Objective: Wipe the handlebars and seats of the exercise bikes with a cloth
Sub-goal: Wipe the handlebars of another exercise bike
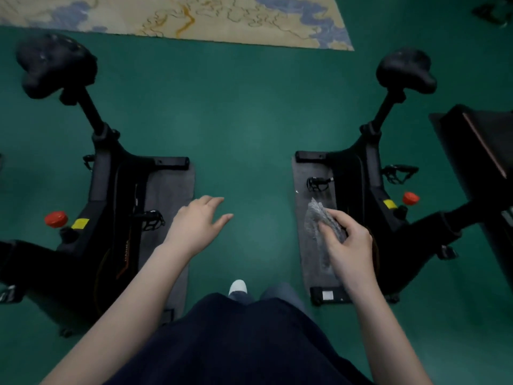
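Note:
Two black exercise bikes stand on either side of me on a green floor. The left bike (111, 190) has its black seat (55, 65) at the upper left. The right bike (363, 179) carries its seat (405, 70) at the upper right. Both handlebars lie mostly outside the frame. My right hand (349, 248) grips a crumpled grey cloth (319, 218) above the right bike's mat. My left hand (198, 220) hovers over the floor between the bikes, fingers relaxed and spread, holding nothing.
Grey mats (172, 195) lie under each bike. Red knobs (56, 218) stick out of both frames. A patterned beige rug (222, 20) covers the floor beyond the seats. A dark piece of equipment (477, 151) stands at the right edge. My legs and a white shoe (238, 287) are below.

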Available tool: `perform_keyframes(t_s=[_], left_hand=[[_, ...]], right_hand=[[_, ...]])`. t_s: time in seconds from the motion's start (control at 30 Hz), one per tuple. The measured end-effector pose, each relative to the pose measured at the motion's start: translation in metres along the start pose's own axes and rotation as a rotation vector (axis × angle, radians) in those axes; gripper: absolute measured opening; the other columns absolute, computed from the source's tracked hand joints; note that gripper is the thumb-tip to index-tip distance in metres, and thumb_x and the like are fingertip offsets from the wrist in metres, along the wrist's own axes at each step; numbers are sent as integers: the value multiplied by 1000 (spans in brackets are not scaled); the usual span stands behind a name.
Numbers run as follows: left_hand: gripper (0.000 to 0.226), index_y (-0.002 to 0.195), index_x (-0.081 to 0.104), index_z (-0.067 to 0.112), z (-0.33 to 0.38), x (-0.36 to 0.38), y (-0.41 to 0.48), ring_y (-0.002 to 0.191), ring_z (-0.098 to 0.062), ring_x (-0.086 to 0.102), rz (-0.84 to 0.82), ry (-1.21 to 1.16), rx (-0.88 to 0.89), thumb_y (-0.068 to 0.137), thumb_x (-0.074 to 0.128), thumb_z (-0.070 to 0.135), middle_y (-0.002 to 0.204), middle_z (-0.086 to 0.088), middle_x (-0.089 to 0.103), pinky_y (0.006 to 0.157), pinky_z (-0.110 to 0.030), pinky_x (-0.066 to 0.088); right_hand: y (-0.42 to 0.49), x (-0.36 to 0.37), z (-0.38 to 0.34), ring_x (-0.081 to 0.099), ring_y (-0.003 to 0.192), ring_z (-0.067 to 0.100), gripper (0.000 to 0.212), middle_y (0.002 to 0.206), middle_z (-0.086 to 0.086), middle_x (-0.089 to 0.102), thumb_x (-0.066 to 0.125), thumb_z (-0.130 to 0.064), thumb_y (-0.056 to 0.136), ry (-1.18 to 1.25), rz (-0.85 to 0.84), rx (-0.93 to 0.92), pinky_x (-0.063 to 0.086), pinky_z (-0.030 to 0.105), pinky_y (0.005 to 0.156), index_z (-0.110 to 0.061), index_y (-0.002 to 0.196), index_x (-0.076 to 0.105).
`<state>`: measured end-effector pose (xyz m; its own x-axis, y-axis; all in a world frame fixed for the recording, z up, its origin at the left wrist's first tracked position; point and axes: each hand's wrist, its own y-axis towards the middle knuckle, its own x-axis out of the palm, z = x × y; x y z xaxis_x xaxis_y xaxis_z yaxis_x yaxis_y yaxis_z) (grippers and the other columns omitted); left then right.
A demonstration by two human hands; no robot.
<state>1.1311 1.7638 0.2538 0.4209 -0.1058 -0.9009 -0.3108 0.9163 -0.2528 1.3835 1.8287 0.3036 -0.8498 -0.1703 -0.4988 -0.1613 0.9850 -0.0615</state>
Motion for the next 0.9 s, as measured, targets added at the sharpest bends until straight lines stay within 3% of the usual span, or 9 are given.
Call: perform_keyframes(t_s=[0.1,0.37,0.47,0.67,0.83,0.9], left_hand=[[53,137,46,18,-11,-4,11,124,-22,48,0,1,-80,94,46,49,137,0,51,99,-38,40],[52,134,51,19,-51,-16,27,122,-20,50,69,-43,-414,94,44,51,133,2,53,97,-35,40],[52,133,51,19,-58,-20,38,120,-19,51,109,-57,-564,94,42,52,132,3,54,96,-35,42],[53,134,49,22,-39,-27,73,121,-17,51,153,-85,-808,94,38,55,134,4,53,98,-34,41],[54,136,47,22,-20,-31,102,123,-17,48,223,-152,-965,94,38,55,137,4,49,99,-35,40],[55,137,46,21,-15,-34,109,125,-17,47,245,-185,-1016,94,38,55,138,3,48,99,-36,40]], right_hand=[[40,18,-12,62,77,0,23,91,-5,70,63,0,85,-5,-94,-60,44,5,74,-12,103,71],[146,80,-38,60,77,-11,26,89,-7,70,63,4,82,-35,-403,-256,39,-2,71,-14,99,71],[192,100,-49,58,77,-18,27,85,-16,67,64,3,82,-40,-526,-330,38,-3,69,-17,96,71],[290,124,-74,62,82,-6,30,89,-14,70,63,-1,84,-69,-775,-449,42,2,71,-29,94,69],[352,151,-93,66,84,9,30,90,-7,72,61,-1,85,-52,-925,-441,47,24,74,-28,94,69],[365,166,-105,66,87,10,28,91,-7,72,61,-1,84,-61,-961,-472,46,21,76,-25,96,70]])
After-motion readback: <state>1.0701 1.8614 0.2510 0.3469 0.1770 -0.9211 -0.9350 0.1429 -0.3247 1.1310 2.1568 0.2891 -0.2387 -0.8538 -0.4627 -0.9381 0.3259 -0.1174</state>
